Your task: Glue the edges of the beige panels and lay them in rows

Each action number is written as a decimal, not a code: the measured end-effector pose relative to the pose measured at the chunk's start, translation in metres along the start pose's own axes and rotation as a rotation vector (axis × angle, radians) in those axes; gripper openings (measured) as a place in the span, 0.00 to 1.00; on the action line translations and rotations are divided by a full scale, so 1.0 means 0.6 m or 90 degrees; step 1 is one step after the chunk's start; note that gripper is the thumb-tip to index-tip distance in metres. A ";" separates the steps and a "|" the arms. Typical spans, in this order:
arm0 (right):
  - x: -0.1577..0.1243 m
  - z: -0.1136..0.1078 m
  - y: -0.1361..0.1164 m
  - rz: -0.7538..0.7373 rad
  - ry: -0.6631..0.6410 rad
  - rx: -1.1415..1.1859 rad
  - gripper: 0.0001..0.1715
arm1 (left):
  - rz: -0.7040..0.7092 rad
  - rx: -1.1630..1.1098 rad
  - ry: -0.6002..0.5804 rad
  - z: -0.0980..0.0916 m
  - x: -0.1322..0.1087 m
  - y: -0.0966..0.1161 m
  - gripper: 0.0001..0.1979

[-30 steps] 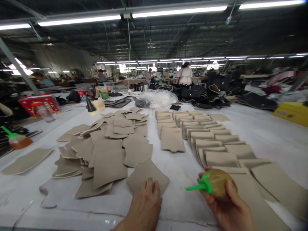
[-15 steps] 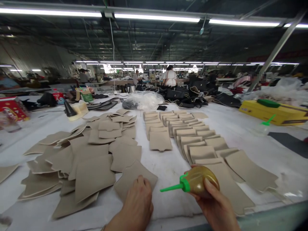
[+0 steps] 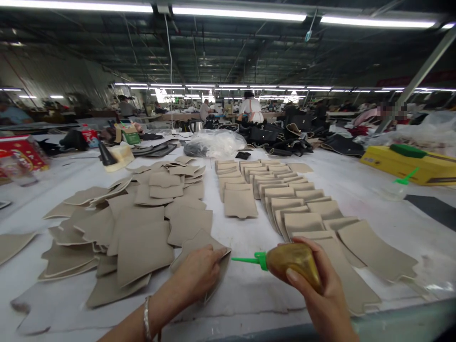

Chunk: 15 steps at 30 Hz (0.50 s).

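Note:
My right hand [image 3: 322, 289] is wrapped round a squeeze bottle [image 3: 294, 263] of amber-brown liquid, held on its side. Its thin green nozzle [image 3: 245, 260] points left, the tip close to the right corner of a beige leather-like piece [image 3: 194, 244]. That piece is gripped at this corner by my left hand [image 3: 203, 270], its fingers closed along the edge. Part of the piece is bent up beneath the hand. Beside it on the left lies a loose heap of similar beige pieces [image 3: 144, 249].
Overlapping rows of beige pieces [image 3: 302, 223] run up the table to the right. Farther right are a yellow box [image 3: 409, 166] and another green-nozzled bottle [image 3: 397, 190]. A black cone [image 3: 106, 154], clear plastic [image 3: 217, 142] and black bags [image 3: 265, 135] stand at the back. People work beyond.
My left hand has moved to the piece's right corner and bent its edge up. The bottle has turned in my right hand, its nozzle now level and near that corner. The view has shifted slightly.

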State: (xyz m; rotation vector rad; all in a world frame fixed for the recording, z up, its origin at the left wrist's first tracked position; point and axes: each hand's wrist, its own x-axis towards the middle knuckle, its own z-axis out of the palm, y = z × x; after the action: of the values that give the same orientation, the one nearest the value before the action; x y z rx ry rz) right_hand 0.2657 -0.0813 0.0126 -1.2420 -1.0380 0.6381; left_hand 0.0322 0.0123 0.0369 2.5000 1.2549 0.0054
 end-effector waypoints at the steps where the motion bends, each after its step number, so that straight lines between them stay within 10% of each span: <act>1: 0.001 0.003 -0.001 -0.029 -0.021 -0.062 0.30 | -0.002 -0.003 0.001 0.001 0.002 -0.002 0.25; 15: 0.014 0.032 0.010 -0.293 -0.177 -0.369 0.30 | 0.007 -0.041 0.022 0.013 0.002 -0.006 0.20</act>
State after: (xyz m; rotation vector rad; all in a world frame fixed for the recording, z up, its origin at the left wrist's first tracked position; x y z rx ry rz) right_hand 0.2533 -0.0640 0.0090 -1.3527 -1.7611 0.1480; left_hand 0.0314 0.0128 0.0282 2.4627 1.2348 0.0912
